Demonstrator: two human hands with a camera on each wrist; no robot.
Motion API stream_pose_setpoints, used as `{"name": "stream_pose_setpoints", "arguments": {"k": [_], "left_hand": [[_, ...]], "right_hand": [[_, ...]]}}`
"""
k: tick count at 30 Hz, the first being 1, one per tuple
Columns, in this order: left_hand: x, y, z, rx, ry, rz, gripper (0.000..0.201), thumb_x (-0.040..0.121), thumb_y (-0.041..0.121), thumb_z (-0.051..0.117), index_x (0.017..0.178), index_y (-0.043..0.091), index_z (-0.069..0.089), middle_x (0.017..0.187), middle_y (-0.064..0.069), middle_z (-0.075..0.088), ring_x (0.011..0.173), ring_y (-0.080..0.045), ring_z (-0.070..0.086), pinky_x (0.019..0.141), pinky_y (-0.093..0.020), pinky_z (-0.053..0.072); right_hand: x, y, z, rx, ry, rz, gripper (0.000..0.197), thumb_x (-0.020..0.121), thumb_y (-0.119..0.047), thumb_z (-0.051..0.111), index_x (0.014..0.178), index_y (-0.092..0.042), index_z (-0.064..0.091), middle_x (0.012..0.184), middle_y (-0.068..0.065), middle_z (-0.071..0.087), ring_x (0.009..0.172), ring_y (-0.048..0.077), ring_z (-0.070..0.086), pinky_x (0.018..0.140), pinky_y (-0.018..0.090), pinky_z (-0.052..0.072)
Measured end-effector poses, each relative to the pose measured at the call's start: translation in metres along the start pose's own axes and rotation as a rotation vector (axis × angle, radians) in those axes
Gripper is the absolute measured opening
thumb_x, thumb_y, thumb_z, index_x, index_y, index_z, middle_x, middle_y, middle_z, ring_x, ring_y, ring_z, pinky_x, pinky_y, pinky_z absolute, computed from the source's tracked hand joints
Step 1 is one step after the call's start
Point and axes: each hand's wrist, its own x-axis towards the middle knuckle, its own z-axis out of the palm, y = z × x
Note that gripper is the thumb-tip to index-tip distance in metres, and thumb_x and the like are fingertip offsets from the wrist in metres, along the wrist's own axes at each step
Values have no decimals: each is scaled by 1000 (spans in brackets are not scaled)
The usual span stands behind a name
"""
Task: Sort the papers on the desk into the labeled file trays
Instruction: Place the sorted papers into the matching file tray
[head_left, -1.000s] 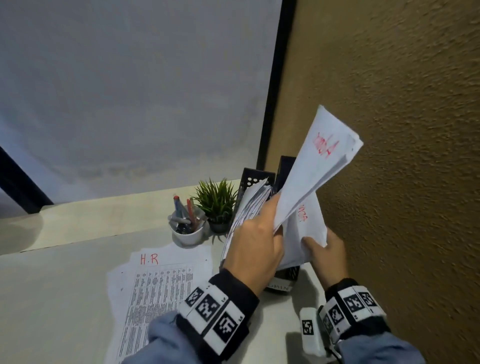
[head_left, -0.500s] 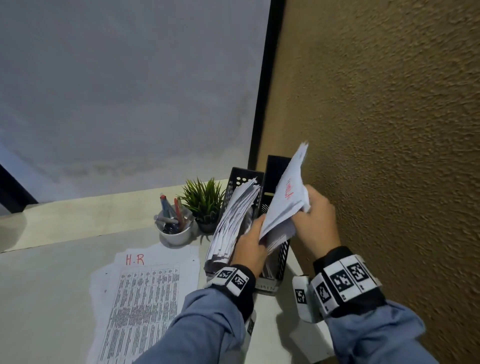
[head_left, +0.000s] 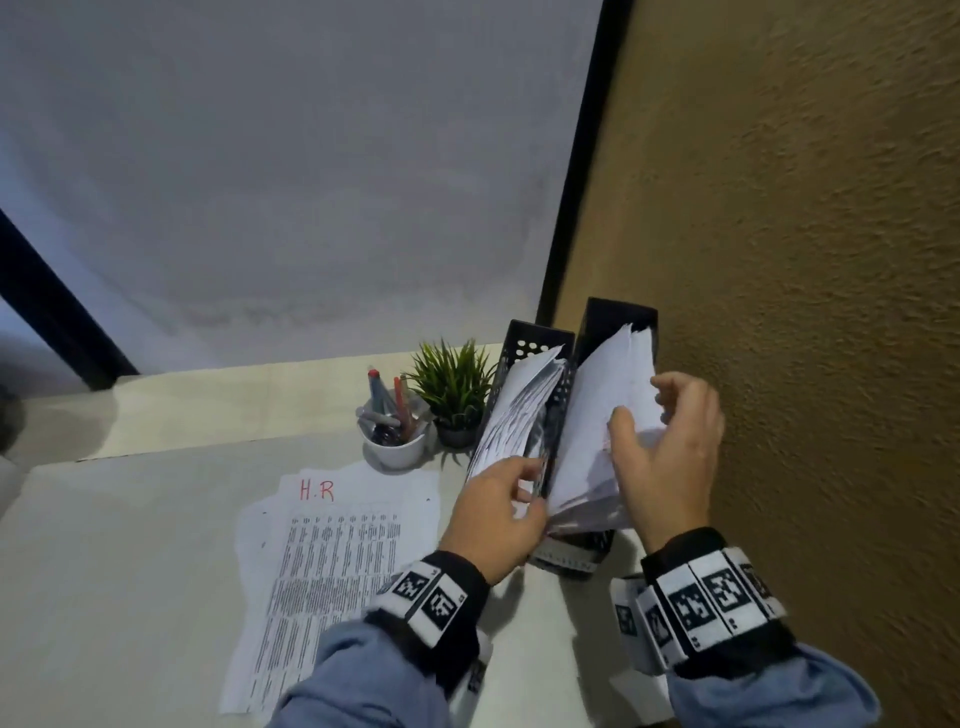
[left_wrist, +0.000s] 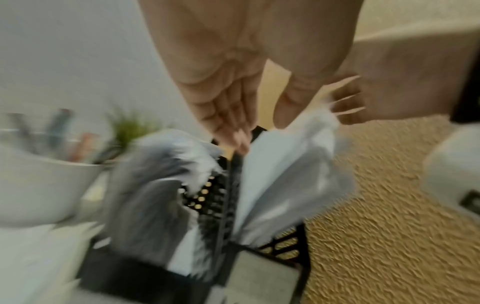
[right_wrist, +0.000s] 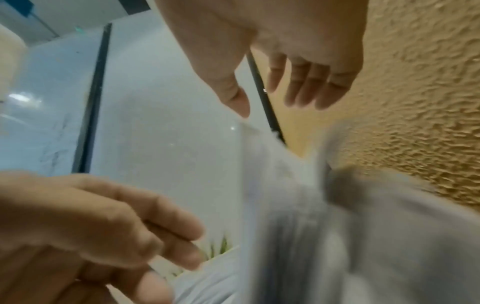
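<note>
Right hand (head_left: 670, 457): fingers spread and loosely bent, thumb apart from them, holding nothing; the right wrist view shows a clear gap between thumb and fingers. It sits against the upper edge of the white sheaf (head_left: 597, 415) standing in the right file tray (head_left: 618, 317); whether the fingertips touch the paper cannot be told, as both wrist views are blurred.

Left hand (head_left: 498, 514): fingers straight and relaxed, closing on nothing. It lies at about 8 o'clock from the right hand, at the near end of the two trays, its fingertips by the divide between them. Contact with paper or tray cannot be confirmed.

Left file tray (head_left: 530, 340): black, perforated, just beside the right tray at its 9 o'clock, holding a leaning stack of printed sheets (head_left: 519, 410).

The right tray stands close to the tan textured wall (head_left: 805, 312).

At 9 o'clock from the left hand, a printed page marked "H.R" (head_left: 332, 551) in red lies flat on the desk (head_left: 130, 545), on top of other loose sheets.

At 11 o'clock from the left hand: a white cup of pens (head_left: 395, 441), and beside it a small potted plant (head_left: 457, 384), next to the left tray.
</note>
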Motion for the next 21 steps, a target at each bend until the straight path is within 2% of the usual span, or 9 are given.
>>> {"name": "stream_pose_setpoints", "arguments": {"k": [3,6,9,12,14,16,17,20,21], "left_hand": [[-29,-41,-39,-42,164,-92,14,85,11,57,92,21,65,84,9,66,74,-5,60,66,-16,51],[-55,-111,-77,36,309,-364,18,85,4,54,85,20,61,84,0,66,80,-20,61,71,-27,49],[-80,-174,-109,226,336,-680,25,83,6,55,108,9,59,111,-14,60,98,-30,58,84,-32,44],[-103,-211,-125,321,299,-900,48,82,16,61,124,-1,47,125,-22,48,113,-38,50,94,-40,41],[-112,-222,-128,318,297,-964,57,80,23,66,126,-3,44,127,-24,47,114,-39,49,93,-42,42],[-115,-227,-126,260,295,-956,59,81,26,67,125,-3,43,125,-23,49,112,-38,51,88,-39,42],[-116,-228,-126,227,283,-943,56,82,28,67,123,-2,43,123,-22,51,110,-36,53,84,-35,42],[-118,-228,-126,241,210,-903,44,84,30,65,114,5,45,110,-13,57,94,-27,57,73,-27,38],[-118,-227,-127,256,211,-887,35,84,27,65,107,7,47,104,-11,58,86,-25,55,70,-26,37]], "right_hand": [[-30,-19,16,115,-76,-126,19,81,-4,59,98,-12,52,95,-3,46,86,11,44,74,15,37],[-77,-21,53,199,-416,-55,12,85,-4,55,90,-15,53,86,-4,49,73,3,46,65,9,37],[-129,1,103,121,-749,160,16,83,-6,55,94,-17,58,90,0,56,80,10,53,71,16,40],[-167,22,141,8,-1029,465,35,85,-8,56,120,-11,54,116,6,53,108,17,56,85,18,42],[-182,30,158,-36,-1069,547,22,84,-9,55,105,-19,55,107,4,51,101,16,55,81,17,44],[-191,35,171,-99,-1014,592,21,81,-12,53,79,-26,37,83,-7,39,80,11,45,66,15,38],[-193,33,175,-97,-979,652,20,79,-13,51,84,-24,36,85,-7,39,83,12,45,70,20,39],[-195,32,183,-186,-907,736,43,84,-9,50,126,-9,43,124,10,50,113,24,52,89,25,41],[-193,29,183,-204,-907,747,45,85,-8,50,130,-6,43,129,12,49,115,26,52,89,25,41]]}}
